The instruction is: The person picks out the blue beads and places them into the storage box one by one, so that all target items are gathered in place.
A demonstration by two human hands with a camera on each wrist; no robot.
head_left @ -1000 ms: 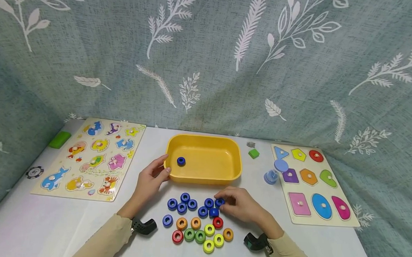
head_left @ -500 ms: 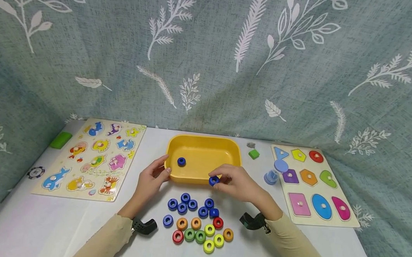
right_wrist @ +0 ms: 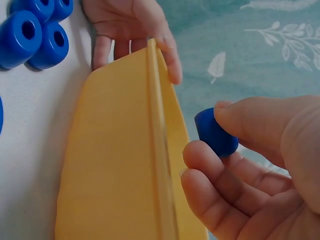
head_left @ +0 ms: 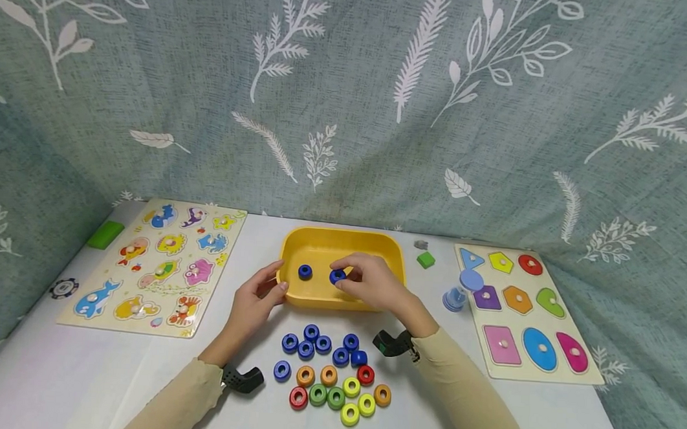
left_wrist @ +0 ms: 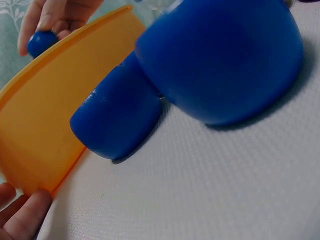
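Observation:
Over the yellow tray (head_left: 310, 301), my right hand (head_left: 371, 284) pinches a blue ring-shaped bead (head_left: 337, 276) between thumb and fingers. The right wrist view shows this bead (right_wrist: 216, 134) held beyond the tray's rim. Another blue bead (head_left: 305, 272) lies inside the tray, to the left. At the tray's left end my left hand (head_left: 254, 302) grips the wall, thumb over the rim and fingers along the outside. Several blue beads (head_left: 306, 350) lie on the table in front of the tray; two of them, one a near blue bead (left_wrist: 220, 60), fill much of the left wrist view.
Nearer than the blue beads lie orange (head_left: 306, 376), red (head_left: 298, 398), green (head_left: 318, 394) and yellow beads (head_left: 350, 414). An animal puzzle board (head_left: 199, 304) is at the left, a shape puzzle board (head_left: 530, 315) at the right. Beside the latter stands a light-blue plastic piece (head_left: 455, 299).
My right hand has lifted a blue bead from the group on the table and carried it up and left, over the tray. The left hand keeps its grip on the tray.

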